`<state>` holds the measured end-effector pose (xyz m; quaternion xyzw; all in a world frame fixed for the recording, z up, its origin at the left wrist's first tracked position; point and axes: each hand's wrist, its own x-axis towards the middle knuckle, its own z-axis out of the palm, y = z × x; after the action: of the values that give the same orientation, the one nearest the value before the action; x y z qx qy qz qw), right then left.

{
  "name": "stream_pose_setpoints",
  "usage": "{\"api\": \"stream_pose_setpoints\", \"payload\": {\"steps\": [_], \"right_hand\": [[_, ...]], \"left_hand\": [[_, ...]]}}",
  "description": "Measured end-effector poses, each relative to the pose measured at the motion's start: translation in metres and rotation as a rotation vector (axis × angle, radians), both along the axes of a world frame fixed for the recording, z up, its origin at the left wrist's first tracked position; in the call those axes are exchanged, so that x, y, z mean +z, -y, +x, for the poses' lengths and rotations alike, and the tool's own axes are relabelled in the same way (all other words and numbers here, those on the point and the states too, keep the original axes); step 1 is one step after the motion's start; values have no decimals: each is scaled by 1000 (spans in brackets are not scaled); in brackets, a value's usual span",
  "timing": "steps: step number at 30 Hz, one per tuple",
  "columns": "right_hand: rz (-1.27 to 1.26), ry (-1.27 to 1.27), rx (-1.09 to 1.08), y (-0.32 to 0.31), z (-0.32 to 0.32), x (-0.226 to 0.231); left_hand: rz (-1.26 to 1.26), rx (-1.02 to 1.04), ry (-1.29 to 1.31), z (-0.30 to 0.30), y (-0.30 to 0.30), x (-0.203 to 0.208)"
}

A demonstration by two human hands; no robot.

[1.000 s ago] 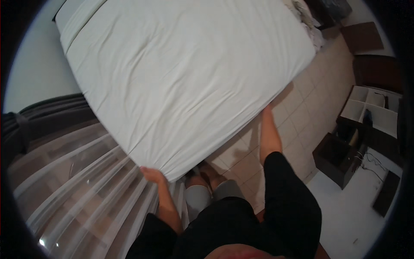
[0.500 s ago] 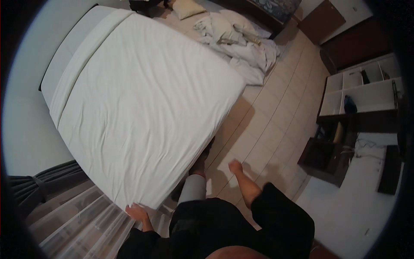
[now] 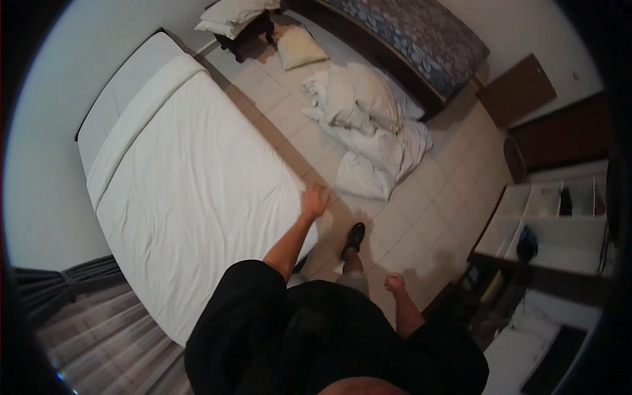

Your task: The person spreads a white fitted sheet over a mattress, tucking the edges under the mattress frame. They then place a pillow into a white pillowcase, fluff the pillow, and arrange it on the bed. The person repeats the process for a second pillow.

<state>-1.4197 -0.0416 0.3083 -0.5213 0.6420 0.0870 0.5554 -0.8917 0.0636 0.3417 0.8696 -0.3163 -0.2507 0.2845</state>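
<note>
So, L hand (image 3: 315, 201) reaching fwd — open, fingers spread by corner of bed (image 3: 204, 158), R hand (image 3: 395, 284) low — loose fist

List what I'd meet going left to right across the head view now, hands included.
Dark gathered curtain → white-covered bed → left hand → black shoe → right hand → white shelf unit.
</note>
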Motion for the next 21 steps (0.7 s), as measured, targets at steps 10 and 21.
{"api": "stream_pose_setpoints", "payload": {"steps": [10,21], "right_hand": [[-495,647,805,229,625,92],[-122,781,1379,258,778,0]], "left_hand": [[-921,655,-486,102,213,34],[-453,970,-504,260,69,-78]]}}
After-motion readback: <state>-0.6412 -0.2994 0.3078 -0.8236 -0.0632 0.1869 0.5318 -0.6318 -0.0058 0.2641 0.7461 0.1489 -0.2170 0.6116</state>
